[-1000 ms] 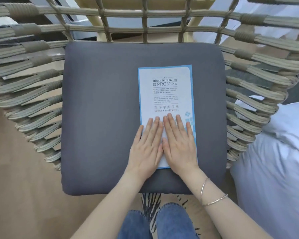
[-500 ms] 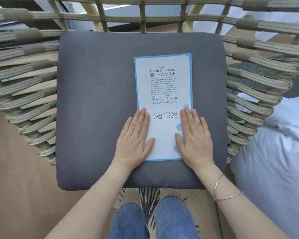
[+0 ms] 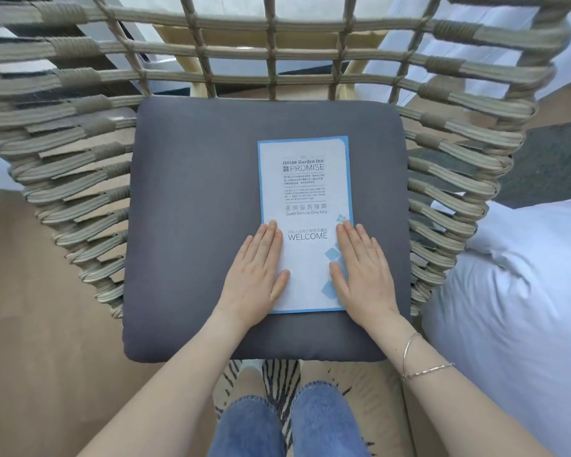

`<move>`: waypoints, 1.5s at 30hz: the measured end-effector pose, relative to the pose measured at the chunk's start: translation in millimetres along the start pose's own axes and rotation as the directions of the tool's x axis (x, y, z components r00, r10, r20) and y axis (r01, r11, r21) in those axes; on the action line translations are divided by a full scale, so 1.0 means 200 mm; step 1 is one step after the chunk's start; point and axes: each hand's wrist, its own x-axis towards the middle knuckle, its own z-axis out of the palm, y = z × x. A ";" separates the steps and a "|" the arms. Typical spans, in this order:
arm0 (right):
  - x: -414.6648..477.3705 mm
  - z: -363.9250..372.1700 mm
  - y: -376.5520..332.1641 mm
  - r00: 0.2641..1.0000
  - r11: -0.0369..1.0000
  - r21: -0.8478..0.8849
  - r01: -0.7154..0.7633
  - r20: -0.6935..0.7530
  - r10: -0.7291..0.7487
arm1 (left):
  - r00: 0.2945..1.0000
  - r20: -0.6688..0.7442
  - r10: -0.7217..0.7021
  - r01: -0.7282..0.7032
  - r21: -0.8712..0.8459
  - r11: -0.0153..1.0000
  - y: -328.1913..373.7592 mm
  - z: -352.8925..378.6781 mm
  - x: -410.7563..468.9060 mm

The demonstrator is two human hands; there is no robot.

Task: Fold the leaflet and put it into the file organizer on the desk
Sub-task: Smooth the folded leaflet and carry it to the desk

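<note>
A white leaflet (image 3: 305, 196) with a blue border and printed text lies flat on the grey seat cushion (image 3: 195, 209) of a woven chair. My left hand (image 3: 256, 275) rests palm down on the leaflet's near left edge, partly on the cushion. My right hand (image 3: 363, 272) lies palm down on the near right edge. Both hands are flat with fingers extended, holding nothing. No file organizer or desk is in view.
The woven rope chair frame (image 3: 80, 192) rises around the cushion on the left, back and right. White bedding (image 3: 515, 308) lies close on the right. My jeans-clad legs (image 3: 287, 423) stand at the cushion's front, over a patterned rug.
My hands slid apart from the leaflet's near middle to its left and right edges, uncovering the word WELCOME. The camera view shifted back a little.
</note>
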 end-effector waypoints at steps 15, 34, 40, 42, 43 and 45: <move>0.23 -0.11 -0.15 0.950 0.920 0.256 -0.298 -0.016 0.312 | 0.928 0.028 -0.371 0.323 -0.556 0.766 0.06 -0.14 0.23; 0.05 -0.99 -0.32 0.944 0.378 0.903 -0.206 0.082 0.319 | 0.923 0.181 -0.340 0.241 -0.960 0.146 0.17 -0.98 0.04; -0.03 -1.66 -0.56 0.968 0.348 0.937 -0.029 -0.061 0.245 | 0.946 -0.010 -0.325 0.040 -0.988 0.147 0.35 -1.69 -0.09; -0.06 -1.89 -0.65 0.970 0.326 0.945 0.022 -0.100 0.223 | 0.945 -0.085 -0.316 -0.042 -0.989 0.141 0.42 -1.94 -0.14; -0.08 -2.01 -0.69 0.968 0.311 0.949 0.059 -0.130 0.215 | 0.941 -0.134 -0.310 -0.094 -0.986 0.140 0.46 -2.06 -0.17; -0.11 -2.24 -0.78 0.962 0.284 0.947 0.147 -0.204 0.182 | 0.924 -0.232 -0.303 -0.198 -0.970 0.140 0.53 -2.30 -0.24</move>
